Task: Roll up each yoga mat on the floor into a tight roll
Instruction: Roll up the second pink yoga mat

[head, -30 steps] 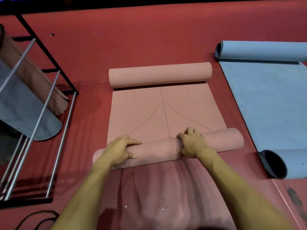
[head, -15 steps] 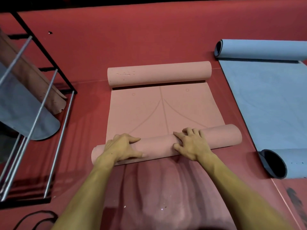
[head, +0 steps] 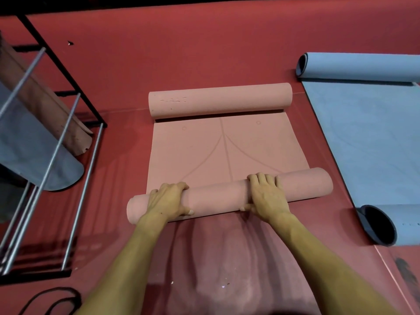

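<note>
Red floor (head: 204,48) fills the view. Blue mat (head: 368,142) lies on the R side, flat in the middle w/ both ends curled: far end a roll, near end a loose open curl showing its dark inside. Pink mat (head: 227,151) sits centre, just beside the blue one but apart from it; its far end is rolled into a tube, flat section w/ curved guide lines in between, near end rolled into a thicker tube lying slightly slanted, R end farther away. Metal rack (head: 56,144) stands at L on the floor, black frame w/ grey rods, holding a blue-grey mat and a brownish one that lean inside. Both forearms reach in from the bottom. Left hand (head: 168,200) grips the near roll toward its L end, fingers curled over the top, thumb on the near side. Right hand (head: 267,196) grips it R of centre, fingers wrapped over the far side, thumb tucked under the near edge. Black cord (head: 52,300) loops at bottom L.
</note>
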